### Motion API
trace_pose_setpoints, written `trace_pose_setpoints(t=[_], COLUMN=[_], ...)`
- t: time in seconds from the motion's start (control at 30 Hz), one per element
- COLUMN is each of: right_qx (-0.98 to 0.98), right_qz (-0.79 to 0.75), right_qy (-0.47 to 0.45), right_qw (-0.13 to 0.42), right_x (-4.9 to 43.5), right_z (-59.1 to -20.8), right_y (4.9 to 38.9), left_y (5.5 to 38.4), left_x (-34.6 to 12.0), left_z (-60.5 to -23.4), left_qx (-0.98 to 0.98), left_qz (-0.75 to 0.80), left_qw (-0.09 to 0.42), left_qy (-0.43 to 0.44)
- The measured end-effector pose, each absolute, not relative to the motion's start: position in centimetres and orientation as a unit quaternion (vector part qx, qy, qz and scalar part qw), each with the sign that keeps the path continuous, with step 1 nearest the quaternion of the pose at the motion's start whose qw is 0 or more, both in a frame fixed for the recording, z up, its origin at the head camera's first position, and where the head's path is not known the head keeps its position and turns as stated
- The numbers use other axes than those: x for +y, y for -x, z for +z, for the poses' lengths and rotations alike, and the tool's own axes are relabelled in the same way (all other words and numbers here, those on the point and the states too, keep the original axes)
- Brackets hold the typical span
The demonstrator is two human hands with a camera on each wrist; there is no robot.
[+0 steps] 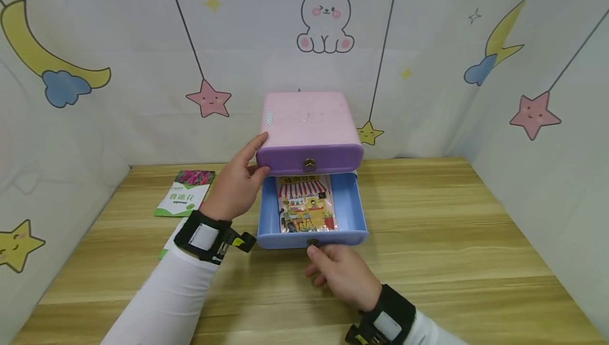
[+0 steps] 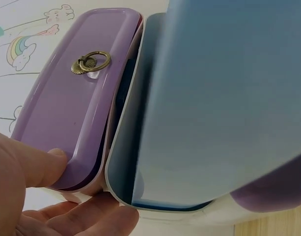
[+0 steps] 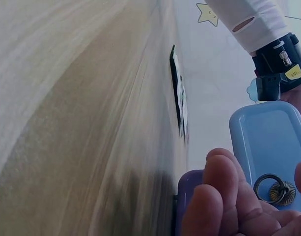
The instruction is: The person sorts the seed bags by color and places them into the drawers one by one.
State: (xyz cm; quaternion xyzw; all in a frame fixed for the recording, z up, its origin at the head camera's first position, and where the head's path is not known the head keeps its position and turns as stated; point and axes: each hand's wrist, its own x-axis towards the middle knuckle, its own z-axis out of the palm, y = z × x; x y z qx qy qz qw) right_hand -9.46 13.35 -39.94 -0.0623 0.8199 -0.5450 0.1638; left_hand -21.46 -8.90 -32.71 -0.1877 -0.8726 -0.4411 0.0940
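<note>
A small drawer box with a pink top [image 1: 306, 118] stands near the back of the wooden table. Its upper purple drawer [image 1: 285, 162] is closed, and the blue drawer [image 1: 349, 202] below is pulled out. Inside lies a packet [image 1: 306, 207] printed with a striped awning and shop scene. My left hand [image 1: 233, 184] grips the box's left corner, thumb on the purple front, fingers curled against the side. Just in front of the blue drawer is my right hand [image 1: 347, 273], fingers loosely bent around the brass ring pull [image 3: 269, 189], which hangs free between thumb and fingers.
On the left, a white and green packet [image 1: 183, 194] with pink flowers lies on the table. Another pale packet [image 1: 172, 239] is partly hidden under the left forearm. A second purple drawer [image 3: 187, 189] shows beneath the blue one. Printed white cloth walls [image 1: 418, 123] enclose the table.
</note>
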Motion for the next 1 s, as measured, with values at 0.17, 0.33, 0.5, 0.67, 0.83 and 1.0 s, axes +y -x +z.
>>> trace_pose_setpoints(t=[0.17, 0.33, 0.5, 0.67, 0.83, 1.0], right_qx=[0.800, 0.788, 0.786, 0.792, 0.795, 0.797], right_qz=[-0.576, -0.595, -0.602, -0.597, -0.595, -0.595], right_qy=[0.038, 0.030, 0.031, 0.036, 0.049, 0.052], right_qw=[0.167, 0.154, 0.137, 0.124, 0.108, 0.093], right_x=[13.23, 12.99, 12.83, 12.75, 12.68, 12.61], right_z=[-40.12, -40.54, -40.82, -40.82, -40.69, -40.59], right_y=[9.56, 9.58, 9.54, 9.56, 9.55, 9.55], left_y=[21.44, 21.47, 21.52, 21.48, 21.41, 21.42], left_x=[-8.88, -8.90, -8.95, -8.94, -8.91, -8.88], left_z=[-32.78, -32.87, -32.93, -32.90, -32.89, -32.96], left_qx=[-0.879, -0.882, -0.882, -0.882, -0.883, -0.882], left_qz=[-0.430, -0.424, -0.425, -0.423, -0.422, -0.423], left_qw=[0.100, 0.103, 0.101, 0.103, 0.107, 0.108], left_qy=[0.179, 0.178, 0.179, 0.179, 0.178, 0.177])
